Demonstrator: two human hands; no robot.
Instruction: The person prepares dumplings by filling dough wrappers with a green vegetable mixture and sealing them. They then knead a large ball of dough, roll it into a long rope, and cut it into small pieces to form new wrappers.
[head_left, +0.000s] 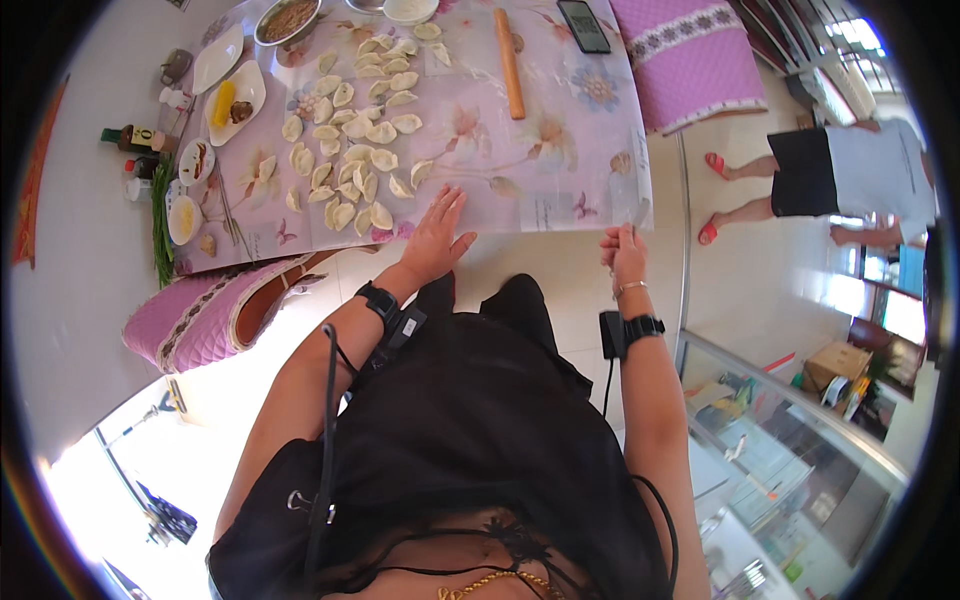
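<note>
My left hand (437, 238) lies palm down at the near edge of the table, its thumb spread and nothing held. Just beyond its fingertips are several pale, uncooked folded dumplings (358, 154), spread loosely over the flowered tablecloth (480, 202). At the table's near right corner, my right hand (625, 253) has its fingers curled around a thin greyish item (641, 213); whether this is a small tool or part of the table cover is unclear. A wooden rolling pin (509, 64) rests on the cloth farther back, between the dumplings and a smartphone (583, 26).
A metal bowl of filling (288, 21) stands at the back left. Plates, including one with corn (223, 103), small bowls, bottles (139, 138) and green stalks (161, 221) line the left side. Quilted pink chairs (694, 64) flank the table. Another person (840, 172) stands at right, beyond a glass counter (780, 420).
</note>
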